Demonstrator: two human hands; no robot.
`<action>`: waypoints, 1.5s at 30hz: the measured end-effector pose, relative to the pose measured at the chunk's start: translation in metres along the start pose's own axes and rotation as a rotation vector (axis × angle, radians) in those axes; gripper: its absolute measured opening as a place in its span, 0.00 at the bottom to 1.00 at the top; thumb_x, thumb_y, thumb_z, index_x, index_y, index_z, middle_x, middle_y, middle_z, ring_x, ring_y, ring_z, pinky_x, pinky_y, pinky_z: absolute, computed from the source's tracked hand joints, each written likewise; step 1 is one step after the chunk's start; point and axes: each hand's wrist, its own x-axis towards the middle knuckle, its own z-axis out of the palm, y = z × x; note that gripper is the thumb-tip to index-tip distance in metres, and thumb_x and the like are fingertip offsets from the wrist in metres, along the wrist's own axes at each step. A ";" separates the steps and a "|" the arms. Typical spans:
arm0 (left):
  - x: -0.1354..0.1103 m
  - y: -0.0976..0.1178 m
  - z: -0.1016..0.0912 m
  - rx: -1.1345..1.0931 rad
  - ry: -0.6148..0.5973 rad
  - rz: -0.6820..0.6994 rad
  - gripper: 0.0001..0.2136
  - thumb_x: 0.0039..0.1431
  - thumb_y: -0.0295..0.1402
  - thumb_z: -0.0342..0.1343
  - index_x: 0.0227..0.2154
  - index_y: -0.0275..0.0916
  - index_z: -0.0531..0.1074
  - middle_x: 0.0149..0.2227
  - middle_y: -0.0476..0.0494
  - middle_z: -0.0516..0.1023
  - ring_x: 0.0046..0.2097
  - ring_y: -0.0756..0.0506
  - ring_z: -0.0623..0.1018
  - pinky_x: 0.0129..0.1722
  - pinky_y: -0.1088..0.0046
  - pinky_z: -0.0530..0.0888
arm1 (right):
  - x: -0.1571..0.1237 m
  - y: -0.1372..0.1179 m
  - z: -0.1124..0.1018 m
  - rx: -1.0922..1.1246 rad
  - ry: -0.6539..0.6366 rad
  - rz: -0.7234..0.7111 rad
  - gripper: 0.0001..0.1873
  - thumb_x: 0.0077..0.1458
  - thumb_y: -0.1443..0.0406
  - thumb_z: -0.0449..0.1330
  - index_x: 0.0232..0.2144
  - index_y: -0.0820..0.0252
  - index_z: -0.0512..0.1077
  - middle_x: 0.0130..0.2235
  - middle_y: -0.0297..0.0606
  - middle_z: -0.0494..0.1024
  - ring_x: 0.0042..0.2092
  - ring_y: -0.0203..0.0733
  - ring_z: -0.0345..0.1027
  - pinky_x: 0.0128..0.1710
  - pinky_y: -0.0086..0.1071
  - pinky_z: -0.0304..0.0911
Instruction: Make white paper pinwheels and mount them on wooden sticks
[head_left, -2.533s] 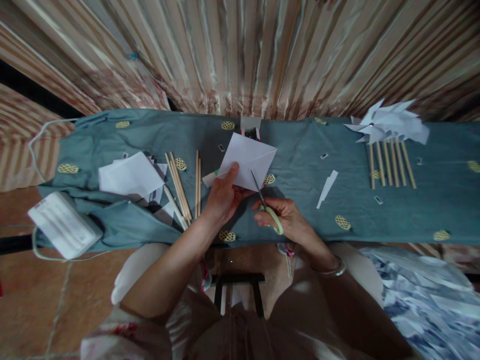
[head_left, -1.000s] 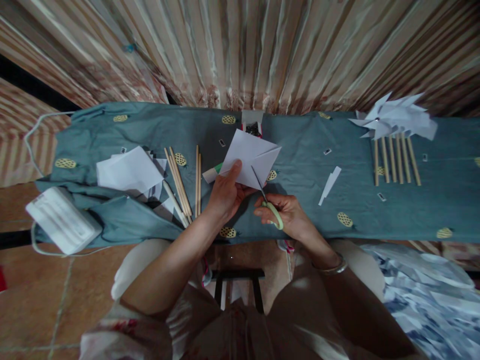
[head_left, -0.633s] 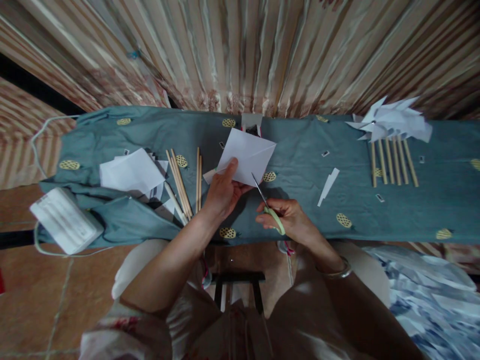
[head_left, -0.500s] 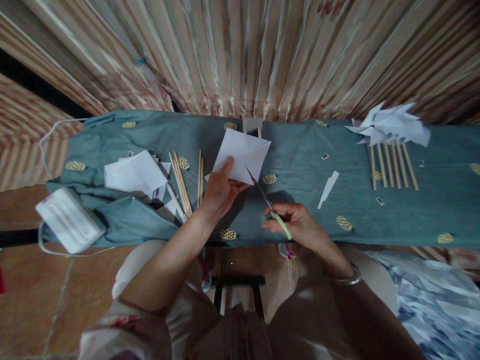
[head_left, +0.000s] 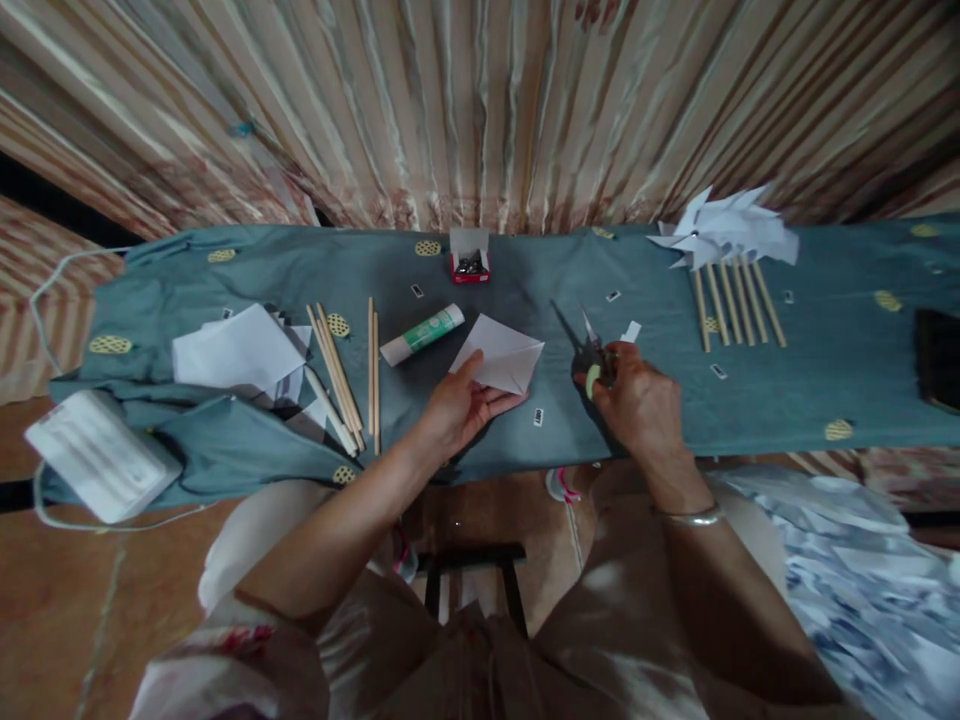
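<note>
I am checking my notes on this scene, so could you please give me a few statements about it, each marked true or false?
1. The left hand holds white paper. True.
2. The scissors are in the left hand. False: they are in the right hand.
3. A green and white tube lies to the left of that paper. True.
4. The small red box is closed. False: it stands open.
5. The pinwheels lie farther right than the scissors. True.
</note>
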 end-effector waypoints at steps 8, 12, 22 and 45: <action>-0.032 -0.031 -0.004 0.131 -0.175 -0.265 0.17 0.69 0.40 0.49 0.39 0.30 0.76 0.41 0.30 0.83 0.41 0.41 0.85 0.44 0.66 0.80 | 0.006 0.004 -0.002 -0.051 0.000 -0.037 0.20 0.60 0.62 0.58 0.52 0.68 0.69 0.33 0.50 0.81 0.34 0.52 0.77 0.32 0.35 0.63; -0.036 -0.037 -0.011 0.442 -0.276 -0.120 0.14 0.62 0.42 0.59 0.35 0.34 0.78 0.29 0.41 0.82 0.27 0.46 0.81 0.29 0.71 0.78 | 0.007 0.000 -0.006 -0.092 -0.034 -0.033 0.19 0.59 0.63 0.59 0.51 0.66 0.69 0.33 0.50 0.82 0.35 0.53 0.78 0.32 0.35 0.63; -0.002 0.008 -0.040 1.624 -0.254 1.026 0.15 0.67 0.28 0.48 0.49 0.37 0.77 0.52 0.35 0.78 0.54 0.39 0.74 0.55 0.56 0.72 | 0.015 0.005 -0.005 -0.051 -0.015 -0.096 0.18 0.60 0.63 0.57 0.51 0.65 0.70 0.36 0.50 0.83 0.37 0.52 0.77 0.34 0.36 0.64; -0.004 0.000 -0.062 1.984 -0.262 1.103 0.16 0.69 0.28 0.45 0.54 0.32 0.73 0.55 0.30 0.76 0.58 0.35 0.72 0.55 0.53 0.72 | 0.035 -0.046 0.051 0.491 0.080 -0.290 0.22 0.57 0.63 0.60 0.53 0.65 0.72 0.55 0.52 0.76 0.58 0.57 0.67 0.62 0.54 0.58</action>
